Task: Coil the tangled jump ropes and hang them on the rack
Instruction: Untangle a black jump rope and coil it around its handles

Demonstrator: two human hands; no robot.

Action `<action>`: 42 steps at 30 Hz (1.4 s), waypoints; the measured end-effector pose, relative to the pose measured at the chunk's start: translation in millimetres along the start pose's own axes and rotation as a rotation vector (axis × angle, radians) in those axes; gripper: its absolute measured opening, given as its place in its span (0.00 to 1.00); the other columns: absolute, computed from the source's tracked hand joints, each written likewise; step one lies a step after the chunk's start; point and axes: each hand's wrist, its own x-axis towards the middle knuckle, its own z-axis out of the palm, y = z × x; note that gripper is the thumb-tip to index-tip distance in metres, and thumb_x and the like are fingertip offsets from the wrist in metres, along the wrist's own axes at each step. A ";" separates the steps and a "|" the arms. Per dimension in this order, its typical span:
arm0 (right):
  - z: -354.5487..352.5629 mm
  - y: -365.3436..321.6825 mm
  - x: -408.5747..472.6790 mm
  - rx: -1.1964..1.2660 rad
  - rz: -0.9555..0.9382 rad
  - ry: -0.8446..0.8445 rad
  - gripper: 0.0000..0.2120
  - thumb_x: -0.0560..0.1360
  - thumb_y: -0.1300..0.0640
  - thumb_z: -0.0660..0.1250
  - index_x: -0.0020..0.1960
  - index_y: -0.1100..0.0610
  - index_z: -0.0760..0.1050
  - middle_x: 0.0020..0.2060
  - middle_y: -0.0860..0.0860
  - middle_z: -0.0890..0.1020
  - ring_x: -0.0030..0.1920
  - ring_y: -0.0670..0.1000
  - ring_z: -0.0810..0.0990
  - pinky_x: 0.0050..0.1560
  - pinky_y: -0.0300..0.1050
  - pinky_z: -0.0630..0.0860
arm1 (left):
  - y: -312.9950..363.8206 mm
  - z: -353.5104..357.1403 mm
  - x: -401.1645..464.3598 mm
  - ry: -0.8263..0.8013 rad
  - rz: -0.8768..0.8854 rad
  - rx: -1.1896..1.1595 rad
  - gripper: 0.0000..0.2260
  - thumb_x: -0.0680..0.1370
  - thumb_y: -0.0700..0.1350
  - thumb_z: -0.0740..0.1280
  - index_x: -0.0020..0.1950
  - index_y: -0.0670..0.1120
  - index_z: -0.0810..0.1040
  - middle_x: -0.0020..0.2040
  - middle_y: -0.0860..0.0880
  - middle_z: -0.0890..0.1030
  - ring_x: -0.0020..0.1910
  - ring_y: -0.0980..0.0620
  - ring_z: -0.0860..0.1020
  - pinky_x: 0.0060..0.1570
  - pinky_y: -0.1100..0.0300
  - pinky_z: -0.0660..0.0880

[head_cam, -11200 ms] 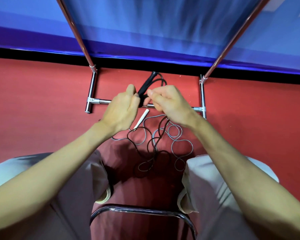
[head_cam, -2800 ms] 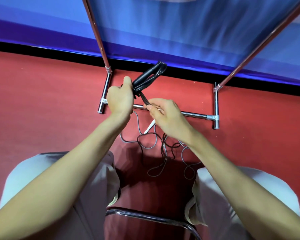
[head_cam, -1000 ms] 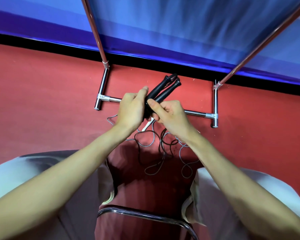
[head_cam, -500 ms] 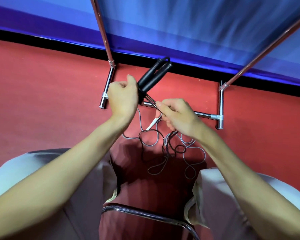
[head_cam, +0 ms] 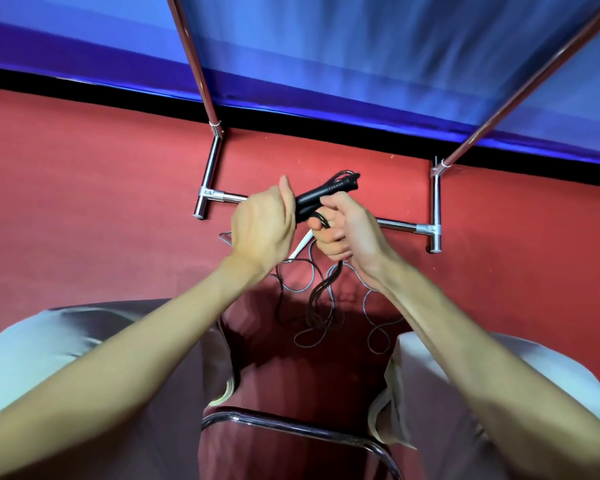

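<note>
The left hand [head_cam: 262, 226] is curled round the near ends of the two black handles [head_cam: 326, 195], thumb raised. The handles lie side by side, their long axis running out from that fist toward two o'clock, free tips up near the red floor [head_cam: 84, 202] line. Just beside it at three o'clock, the right hand [head_cam: 343, 225] is closed on a loop of the black rope [head_cam: 317, 292], which drops from under its fingers toward six o'clock in a bunch of strands. So the rope leaves the right hand, not the left; the right is the nearer one for gathering the next loop.

Below, at six o'clock, the slack black rope lies mixed with a grey rope [head_cam: 374, 327] on the floor between the knees; a white handle [head_cam: 300, 247] peeks out between the wrists. The rack [head_cam: 406, 228] base bar crosses behind both hands.

Half a second ago the right hand sat lower and apart, pinching a strand; it has now come up against the handles, and the handles have tipped flatter.
</note>
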 end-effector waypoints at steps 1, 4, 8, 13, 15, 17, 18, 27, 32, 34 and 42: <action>-2.0 -0.2 0.1 0.025 0.025 0.008 0.18 0.81 0.53 0.49 0.35 0.56 0.64 0.21 0.43 0.58 0.20 0.42 0.53 0.20 0.34 0.51 | -0.6 -0.4 -4.5 -0.030 0.095 -0.007 0.17 0.85 0.45 0.50 0.47 0.38 0.74 0.39 0.35 0.78 0.39 0.32 0.76 0.40 0.41 0.71; -11.5 -0.9 3.8 0.045 0.050 0.059 0.19 0.81 0.50 0.49 0.34 0.56 0.63 0.20 0.43 0.58 0.19 0.42 0.53 0.19 0.35 0.51 | 1.9 -2.6 -16.0 -0.114 0.263 -0.040 0.12 0.83 0.49 0.50 0.47 0.44 0.65 0.37 0.42 0.73 0.36 0.37 0.74 0.35 0.49 0.64; -21.5 -0.4 5.9 -0.084 0.094 0.093 0.22 0.80 0.42 0.50 0.34 0.55 0.63 0.20 0.43 0.59 0.20 0.43 0.53 0.18 0.35 0.51 | -1.3 -0.4 -19.9 -0.163 0.371 0.030 0.11 0.82 0.47 0.58 0.56 0.40 0.71 0.45 0.40 0.76 0.43 0.37 0.75 0.39 0.51 0.63; -16.9 6.7 3.0 -0.193 0.126 0.147 0.28 0.77 0.32 0.53 0.33 0.55 0.64 0.19 0.43 0.62 0.20 0.44 0.55 0.20 0.35 0.52 | -8.5 3.8 -16.6 -0.203 0.449 0.156 0.15 0.75 0.45 0.70 0.56 0.36 0.78 0.41 0.38 0.77 0.37 0.35 0.77 0.34 0.49 0.74; -15.9 5.4 2.8 -0.189 0.172 0.185 0.30 0.75 0.29 0.53 0.32 0.55 0.64 0.18 0.44 0.62 0.19 0.44 0.55 0.20 0.35 0.52 | -11.0 4.5 -16.9 -0.174 0.503 0.197 0.18 0.70 0.43 0.76 0.55 0.34 0.79 0.38 0.38 0.78 0.33 0.36 0.77 0.28 0.51 0.74; -16.3 3.4 3.4 -0.183 0.225 0.233 0.31 0.73 0.27 0.54 0.31 0.54 0.64 0.17 0.44 0.63 0.18 0.45 0.55 0.20 0.35 0.51 | -11.7 6.9 -17.3 -0.100 0.592 0.214 0.20 0.69 0.43 0.76 0.56 0.32 0.79 0.38 0.38 0.78 0.31 0.37 0.77 0.24 0.53 0.73; -17.0 3.5 4.4 -0.181 0.247 0.261 0.31 0.73 0.27 0.55 0.30 0.54 0.64 0.17 0.44 0.63 0.18 0.45 0.55 0.19 0.34 0.51 | -12.5 8.7 -18.0 -0.057 0.644 0.223 0.19 0.72 0.45 0.72 0.56 0.32 0.79 0.38 0.38 0.78 0.30 0.38 0.77 0.23 0.54 0.72; -25.0 8.8 21.2 -0.109 0.007 0.420 0.19 0.78 0.53 0.62 0.29 0.55 0.66 0.20 0.49 0.64 0.17 0.45 0.55 0.20 0.33 0.50 | -9.1 3.7 -16.4 -0.008 0.456 -0.193 0.25 0.72 0.61 0.66 0.56 0.42 0.83 0.38 0.47 0.80 0.33 0.47 0.78 0.33 0.58 0.74; -29.0 6.3 21.6 -0.081 -0.229 0.415 0.25 0.81 0.55 0.62 0.24 0.56 0.67 0.16 0.48 0.65 0.17 0.44 0.59 0.19 0.34 0.55 | 8.1 -17.4 4.0 -0.314 -0.404 -0.864 0.22 0.80 0.60 0.58 0.41 0.45 0.80 0.31 0.49 0.78 0.29 0.54 0.75 0.32 0.60 0.70; -26.4 4.6 21.9 -0.151 -0.318 0.371 0.26 0.81 0.56 0.61 0.24 0.55 0.68 0.15 0.46 0.67 0.17 0.43 0.62 0.20 0.33 0.58 | 5.8 -25.1 8.4 -0.684 -0.714 -1.052 0.30 0.81 0.63 0.51 0.41 0.40 0.79 0.33 0.42 0.80 0.29 0.48 0.78 0.32 0.60 0.75; -19.4 13.8 18.3 -0.308 -0.501 0.193 0.23 0.79 0.57 0.61 0.26 0.53 0.69 0.18 0.45 0.72 0.21 0.42 0.71 0.27 0.30 0.65 | 12.8 -32.9 8.8 -1.234 -0.909 -1.184 0.32 0.78 0.65 0.50 0.34 0.43 0.79 0.24 0.48 0.70 0.15 0.56 0.62 0.16 0.73 0.56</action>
